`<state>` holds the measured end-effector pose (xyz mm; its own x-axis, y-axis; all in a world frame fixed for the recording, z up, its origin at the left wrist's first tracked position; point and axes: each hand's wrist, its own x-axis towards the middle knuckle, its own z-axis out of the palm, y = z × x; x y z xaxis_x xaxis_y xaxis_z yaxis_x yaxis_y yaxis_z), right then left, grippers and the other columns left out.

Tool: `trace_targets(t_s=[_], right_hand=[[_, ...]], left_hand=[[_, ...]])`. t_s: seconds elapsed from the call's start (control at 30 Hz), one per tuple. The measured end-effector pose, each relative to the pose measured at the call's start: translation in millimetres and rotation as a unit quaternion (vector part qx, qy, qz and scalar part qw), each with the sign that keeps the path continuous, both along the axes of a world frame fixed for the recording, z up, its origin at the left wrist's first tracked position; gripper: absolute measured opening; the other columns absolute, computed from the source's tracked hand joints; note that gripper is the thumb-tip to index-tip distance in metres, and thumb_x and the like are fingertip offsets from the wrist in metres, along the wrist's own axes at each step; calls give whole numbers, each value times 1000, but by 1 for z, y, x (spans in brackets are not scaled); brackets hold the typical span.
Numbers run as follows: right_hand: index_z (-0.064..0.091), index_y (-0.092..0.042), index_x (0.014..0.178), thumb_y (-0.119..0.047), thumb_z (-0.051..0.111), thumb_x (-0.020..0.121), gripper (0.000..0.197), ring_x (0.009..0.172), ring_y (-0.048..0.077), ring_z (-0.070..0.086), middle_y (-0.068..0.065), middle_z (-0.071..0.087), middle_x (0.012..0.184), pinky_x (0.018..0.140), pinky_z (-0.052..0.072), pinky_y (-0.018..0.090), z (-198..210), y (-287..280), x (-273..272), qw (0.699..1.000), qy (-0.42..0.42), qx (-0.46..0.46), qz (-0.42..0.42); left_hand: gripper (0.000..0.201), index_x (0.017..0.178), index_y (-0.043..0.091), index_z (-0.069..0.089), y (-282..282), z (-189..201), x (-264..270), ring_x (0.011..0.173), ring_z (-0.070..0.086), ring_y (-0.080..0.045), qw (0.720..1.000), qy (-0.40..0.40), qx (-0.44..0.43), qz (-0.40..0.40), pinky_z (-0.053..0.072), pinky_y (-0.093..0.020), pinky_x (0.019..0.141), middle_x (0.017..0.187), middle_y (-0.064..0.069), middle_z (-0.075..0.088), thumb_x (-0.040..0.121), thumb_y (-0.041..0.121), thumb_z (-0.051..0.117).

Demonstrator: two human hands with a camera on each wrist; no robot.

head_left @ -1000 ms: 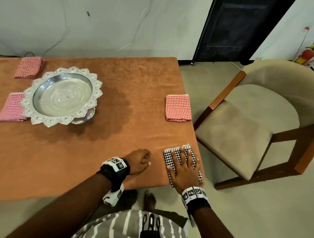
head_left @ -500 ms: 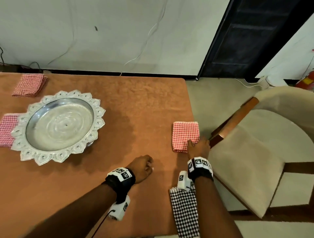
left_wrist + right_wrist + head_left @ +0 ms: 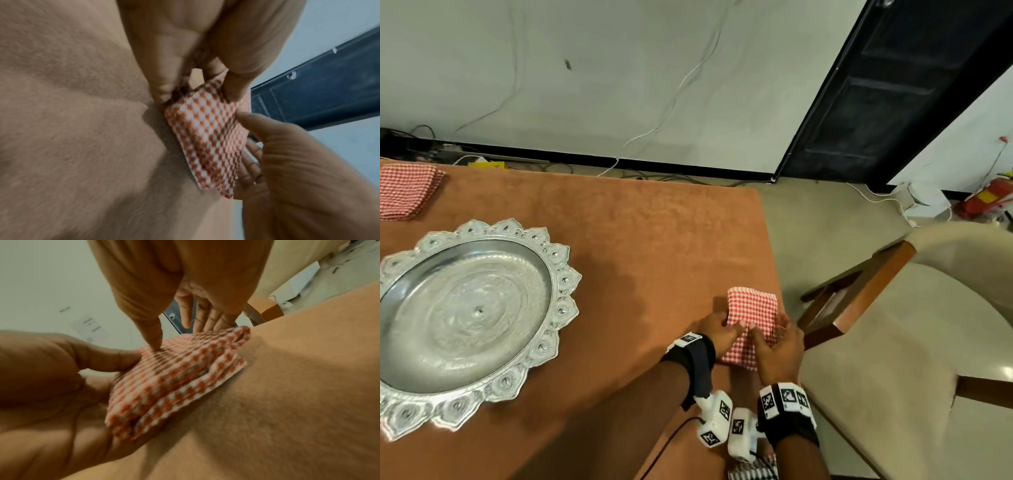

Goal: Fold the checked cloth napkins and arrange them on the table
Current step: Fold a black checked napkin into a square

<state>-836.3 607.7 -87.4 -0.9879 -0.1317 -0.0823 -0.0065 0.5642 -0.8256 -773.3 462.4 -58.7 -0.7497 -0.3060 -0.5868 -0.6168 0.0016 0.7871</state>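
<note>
Both your hands meet on the folded red checked napkin (image 3: 751, 317) by the worktop (image 3: 619, 260) right edge: left hand (image 3: 717, 330) pinching its left corner, right hand (image 3: 777, 346) gripping the right side. Its long axis runs away from you. Only the right wrist view shows the stacked layers.

Your folded napkin (image 3: 753, 308) sits at the table's (image 3: 654, 240) right edge, near side. Your left hand (image 3: 717, 334) is on its left part, your right hand (image 3: 779, 346) on its right. The tray (image 3: 561, 284) sits toward the left edge; a second napkin (image 3: 405, 192) lies behind it at the far left corner. A chair (image 3: 893, 342) stands right of the table.
</note>
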Motion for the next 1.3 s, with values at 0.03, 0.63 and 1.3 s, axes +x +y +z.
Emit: trace_targets(t_s=[0.03,0.63,1.3], right_hand=[[50,-18,141,-39,84,78,74,119,26,60,5,58,132,99,53,50,6,-5,-2,997,-39,-67,-11],[24,-21,158,-56,58,91,83,140,42,38,18,34,158,113,34,54,32,-153,-145,947,65,296,108],[1,-46,157,-59,31,102,65,151,49,-5,4,-14,169,118,10,69,25,-198,-127,866,-36,423,263]], left_hand=[[40,126,20,64,-4,1,-1,108,67,-24,995,30,80,45,52,-38,97,121,-2,70,94,43,61],[89,156,7,-13,-106,-23,52,149,-26,-25,842,-41,-434,-317,-19,-33,118,162,-10,-25,101,45,45],[94,156,7,-15,-108,-33,47,148,-27,-27,828,-70,-439,-340,-17,-36,120,161,-12,-26,100,48,49]])
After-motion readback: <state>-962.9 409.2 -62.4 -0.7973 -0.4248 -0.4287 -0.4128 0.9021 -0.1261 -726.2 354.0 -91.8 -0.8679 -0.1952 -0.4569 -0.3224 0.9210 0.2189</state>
